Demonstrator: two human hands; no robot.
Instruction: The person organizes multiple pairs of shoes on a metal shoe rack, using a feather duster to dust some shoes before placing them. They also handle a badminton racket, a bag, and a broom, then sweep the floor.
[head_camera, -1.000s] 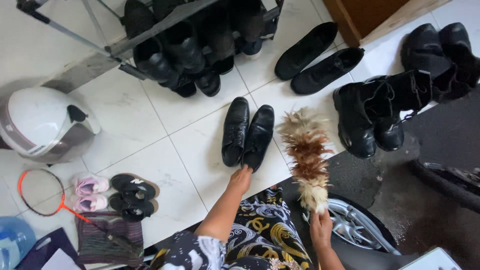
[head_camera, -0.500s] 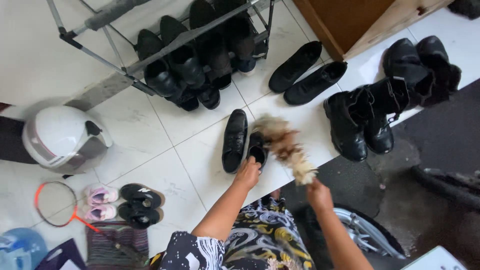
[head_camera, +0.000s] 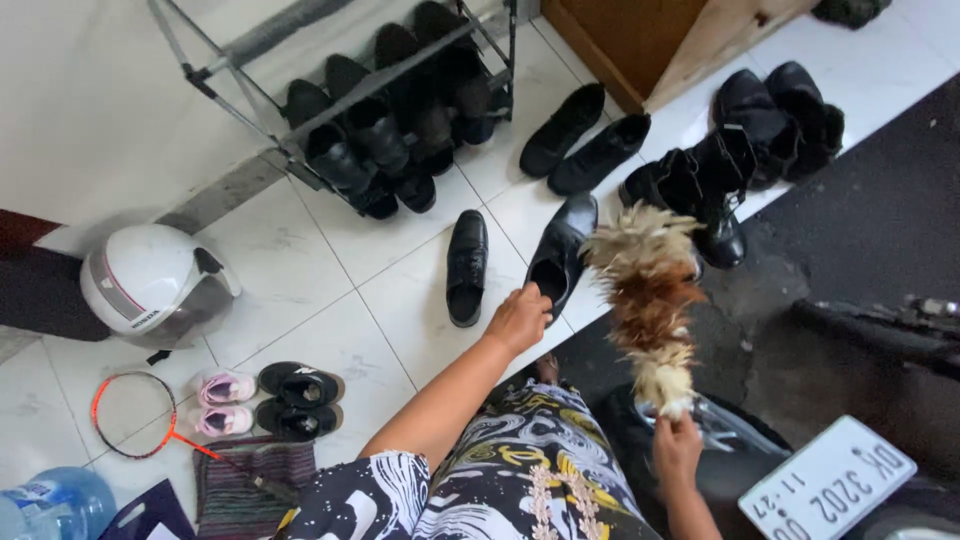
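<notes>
My left hand (head_camera: 520, 317) grips the heel of a black leather shoe (head_camera: 563, 248), which is lifted and turned off the white tile floor. Its partner, another black shoe (head_camera: 466, 265), lies flat on the tiles just to the left. My right hand (head_camera: 676, 448) holds the handle end of a brown and cream feather duster (head_camera: 646, 290), whose feathers stand just right of the lifted shoe.
A metal shoe rack (head_camera: 380, 110) full of dark shoes stands at the back. Black shoes (head_camera: 580, 140) and boots (head_camera: 720, 170) lie to the right. A white helmet (head_camera: 150, 280), racket (head_camera: 135, 415), small pink shoes (head_camera: 222, 402) and black sneakers (head_camera: 298, 400) lie left. A vehicle plate (head_camera: 825, 490) is bottom right.
My left hand took hold of the right-hand black shoe and raised it, angling it rightward. The duster swept over the shoe and now stands beside it.
</notes>
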